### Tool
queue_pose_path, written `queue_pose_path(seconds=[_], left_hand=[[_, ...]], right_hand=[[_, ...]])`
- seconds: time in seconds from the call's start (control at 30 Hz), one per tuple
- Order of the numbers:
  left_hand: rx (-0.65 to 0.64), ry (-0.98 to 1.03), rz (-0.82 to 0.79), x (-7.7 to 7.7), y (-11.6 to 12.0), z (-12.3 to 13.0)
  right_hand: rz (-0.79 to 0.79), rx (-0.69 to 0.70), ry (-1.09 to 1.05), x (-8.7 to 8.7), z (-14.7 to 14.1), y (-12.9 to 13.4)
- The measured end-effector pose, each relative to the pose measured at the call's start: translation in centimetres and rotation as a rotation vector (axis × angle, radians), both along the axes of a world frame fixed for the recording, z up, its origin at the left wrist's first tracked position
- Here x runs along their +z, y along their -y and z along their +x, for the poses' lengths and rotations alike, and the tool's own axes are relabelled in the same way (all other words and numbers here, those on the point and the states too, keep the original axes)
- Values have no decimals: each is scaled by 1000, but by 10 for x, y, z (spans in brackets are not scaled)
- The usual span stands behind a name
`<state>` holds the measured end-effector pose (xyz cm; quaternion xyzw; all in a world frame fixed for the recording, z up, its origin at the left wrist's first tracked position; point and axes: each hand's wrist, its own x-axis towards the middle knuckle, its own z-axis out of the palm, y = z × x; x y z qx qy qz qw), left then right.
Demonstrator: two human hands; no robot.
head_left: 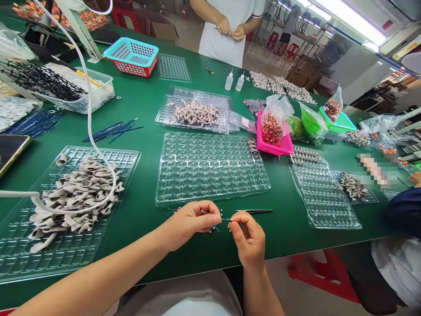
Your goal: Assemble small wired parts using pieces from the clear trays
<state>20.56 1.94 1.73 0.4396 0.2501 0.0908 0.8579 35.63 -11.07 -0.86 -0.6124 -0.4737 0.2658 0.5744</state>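
Note:
My left hand point(194, 219) pinches one end of a thin, wire-like dark piece point(226, 220) above the near table edge. Facing it, my right hand point(249, 239) has thumb and forefinger closed on the other end; the piece is too small to name more exactly. Beneath the left hand lies a little pile of small dark and pale parts point(213, 229), partly covered by the fingers. A slim dark tool like tweezers point(255, 211) rests just behind the right hand. Beyond both hands is a clear plastic tray point(210, 169) with rows of moulded pockets and a few small parts at its far right corner.
At left, grey-white shell-like pieces point(80, 184) lie heaped on a tray, with a white lamp cable point(89, 101) arching over them. A pink basket point(274, 145) holds bagged reddish parts. Another person point(226, 30) stands across the table; a co-worker's sleeve point(406, 213) is at right.

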Motion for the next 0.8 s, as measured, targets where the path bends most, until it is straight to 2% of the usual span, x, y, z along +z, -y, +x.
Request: queue_pose_path(seconds=[0.23,0.4,0.47,0.67,0.8], left_hand=[[-13,21,28,0,2,0],[-14,83,-78,4,-1,-3],[0,77,-61,3,0,-3],[31,-96,393,-2,11,3],[21,-175,629,-7,13,2]], right_hand=[[-18,2,-39,-3,1,2],[-29,-104,-36,-8,2,2],[-38,-131,-34,-9,2,2],[-26,-203,75,-12,4,2],[-17,-128,80,-9,4,1]])
